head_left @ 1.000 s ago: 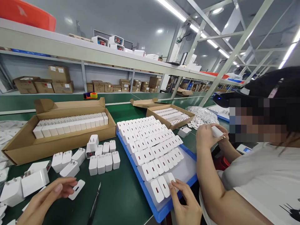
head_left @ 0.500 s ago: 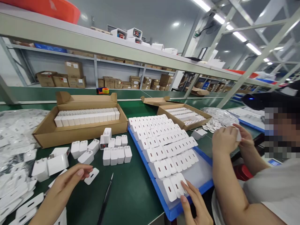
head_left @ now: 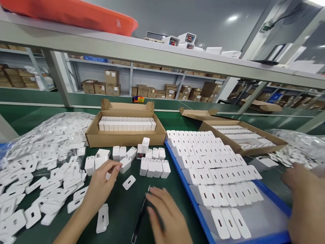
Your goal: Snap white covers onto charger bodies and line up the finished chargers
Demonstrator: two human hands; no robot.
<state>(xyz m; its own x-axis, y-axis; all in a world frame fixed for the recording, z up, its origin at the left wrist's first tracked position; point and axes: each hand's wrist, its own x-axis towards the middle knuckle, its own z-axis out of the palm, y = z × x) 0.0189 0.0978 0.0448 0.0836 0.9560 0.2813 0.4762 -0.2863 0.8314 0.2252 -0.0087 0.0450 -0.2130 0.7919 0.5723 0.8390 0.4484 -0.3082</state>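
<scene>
at the far left a heap of flat white cover plates [head_left: 38, 166] spills out of a clear bag across the green mat [head_left: 122, 210]. the left hand [head_left: 101, 184] reaches in from below past the edge of that heap, fingers loosely curled. its index fingertip is against a tilted white charger [head_left: 125, 164] in the loose group standing before the cardboard box [head_left: 124, 138]. a small white piece shows under the thumb, but i cannot tell whether it is pinched.

one loose plate [head_left: 129, 182] lies on the mat just right of the hand, apart from it, and another lies beside the forearm. a pair of dark tweezers [head_left: 139, 220] lies on the mat between the two hands, tip pointing away. the right hand [head_left: 166, 213] — blurred — hovers palm down just right of the tweezers, fingers spread and holding nothing; whether it touches them is unclear. behind it stands a tidy block of upright chargers [head_left: 154, 167], with one stacked higher at the back.

further right the blue tray [head_left: 188, 193] carries rows of white chargers lying face up, slots showing. beyond it a second cardboard box [head_left: 254, 134] sits open with more rows inside. at the right edge a co-worker's hand [head_left: 307, 200] — also blurred — hangs over the tray's near corner, in front of another clear bag [head_left: 299, 144].
</scene>
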